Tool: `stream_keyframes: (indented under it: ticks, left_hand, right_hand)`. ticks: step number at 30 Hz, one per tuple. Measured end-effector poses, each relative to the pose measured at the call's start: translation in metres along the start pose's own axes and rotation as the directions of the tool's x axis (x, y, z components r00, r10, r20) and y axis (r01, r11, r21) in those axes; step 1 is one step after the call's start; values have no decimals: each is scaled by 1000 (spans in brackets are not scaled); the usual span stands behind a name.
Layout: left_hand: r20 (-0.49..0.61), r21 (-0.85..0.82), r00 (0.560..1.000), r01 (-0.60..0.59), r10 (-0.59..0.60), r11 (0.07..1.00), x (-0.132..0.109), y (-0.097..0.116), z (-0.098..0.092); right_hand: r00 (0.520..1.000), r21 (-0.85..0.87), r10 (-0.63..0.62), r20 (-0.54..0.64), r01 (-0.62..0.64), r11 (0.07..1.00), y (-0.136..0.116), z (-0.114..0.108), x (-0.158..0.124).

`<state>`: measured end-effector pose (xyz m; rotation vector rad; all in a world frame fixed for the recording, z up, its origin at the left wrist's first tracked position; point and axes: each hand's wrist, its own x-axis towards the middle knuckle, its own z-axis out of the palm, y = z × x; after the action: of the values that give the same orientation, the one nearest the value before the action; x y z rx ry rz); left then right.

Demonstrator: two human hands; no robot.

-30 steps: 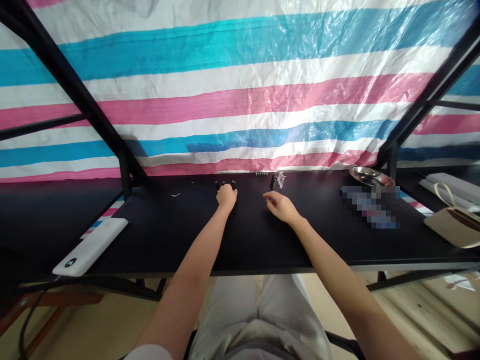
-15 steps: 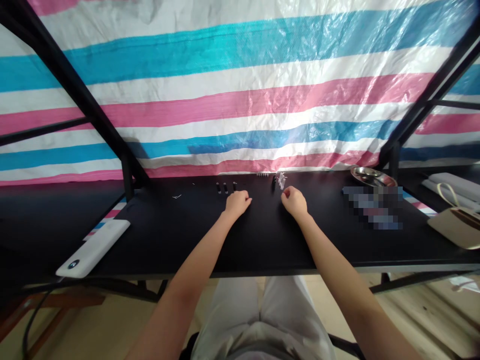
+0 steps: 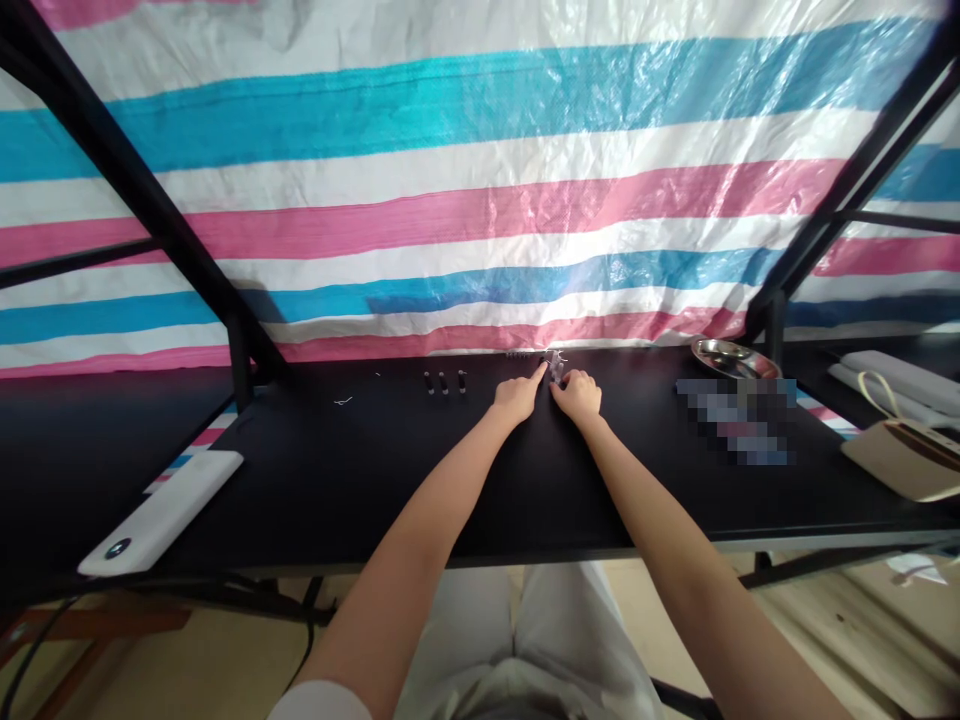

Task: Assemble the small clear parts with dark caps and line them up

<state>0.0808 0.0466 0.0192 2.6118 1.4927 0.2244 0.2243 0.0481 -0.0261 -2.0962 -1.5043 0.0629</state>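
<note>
My left hand [image 3: 516, 398] reaches forward with its index finger stretched out and the other fingers curled in. Its fingertip is at a small dark piece [image 3: 543, 361], mostly covered by the finger. Close by lies a little pile of clear plastic pieces [image 3: 556, 366]. My right hand [image 3: 580, 396] rests at the near right side of that pile, thumb and fingers apart; whether it touches the pieces I cannot tell. Behind the left fingertip runs a row of tiny metallic pieces [image 3: 517, 355]. To the left, 3 small black cylinders [image 3: 443, 383] stand side by side.
A white power bank-like block [image 3: 165, 512] lies at the left of the black table [image 3: 360, 480]. White scraps [image 3: 343, 401] lie left of centre. At the right are a round metal dish [image 3: 731, 357], a blurred-out patch [image 3: 739, 425] and a beige pouch [image 3: 896, 460]. Striped sheeting [image 3: 480, 220] hangs behind.
My left hand has moved right, away from the black cylinders, and its index finger has stretched out to the dark piece. My right hand has shifted slightly, its fingers loosening. The view has moved a little.
</note>
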Motion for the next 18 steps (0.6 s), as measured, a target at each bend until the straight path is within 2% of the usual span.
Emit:
stream_keyframes:
  ticks: [5, 11, 15, 18]
  left_hand:
    - [-103, -22, 992, 68, -70, 997, 5, 0, 8]
    - [-186, -35, 977, 103, -107, 994, -7, -2, 13]
    - [-259, -195, 943, 161, -210, 967, -24, -6, 4]
    - [-301, -364, 918, 140, -258, 921, -40, -14, -5]
  right_hand:
    - [1000, 16, -6, -22, 6, 1000, 1, 5, 2]
    - [1000, 27, -6, -11, 6, 1000, 2, 6, 4]
    - [1000, 21, -7, -6, 7, 1000, 3, 6, 5]
    - [1000, 12, -16, -11, 16, 1000, 4, 6, 5]
